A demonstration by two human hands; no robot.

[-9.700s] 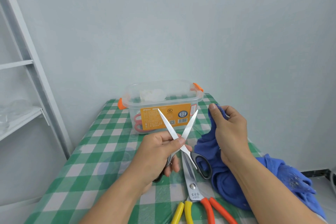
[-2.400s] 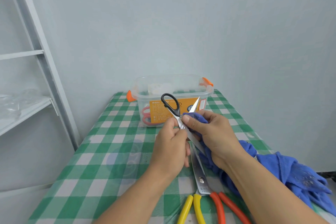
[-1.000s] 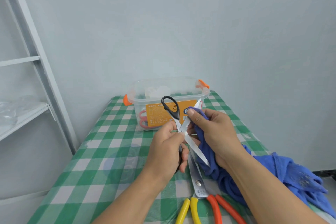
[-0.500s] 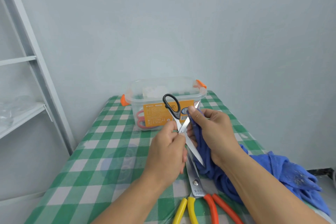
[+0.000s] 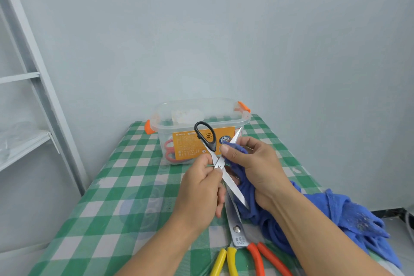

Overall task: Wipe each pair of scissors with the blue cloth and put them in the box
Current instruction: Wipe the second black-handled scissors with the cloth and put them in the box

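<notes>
While the black-handled steel scissors point(image 5: 218, 164) are held opened into a cross just in front of the clear plastic box with orange latches point(image 5: 167, 124), they are pinched at the pivot by the left hand point(image 5: 199, 195), thumb and forefinger closed on the metal. One black loop is raised above that hand and one blade slants down past its knuckles. A fold of the blue cloth point(image 5: 358, 224) is pinched round the other, upward-pointing blade by the right hand point(image 5: 257, 168); the remainder of the cloth trails under that wrist and lies heaped to its right. The step in hand is judged to be the wiping of this blade. It is best done by drawing the cloth from pivot to tip, away from the left fingers, with pressure applied to the flat faces and never along the edge. The pivot grip should be firm, so that the blades cannot swing shut on a finger. The bare lower blade, pointed toward the right wrist, should be watched. Red-handled scissors point(image 5: 169, 151) are seen through the box wall beyond the left hand. Larger shears with yellow and orange handles point(image 5: 237, 231) lie on the green-and-white checked tablecloth point(image 5: 125, 186) below both hands.
</notes>
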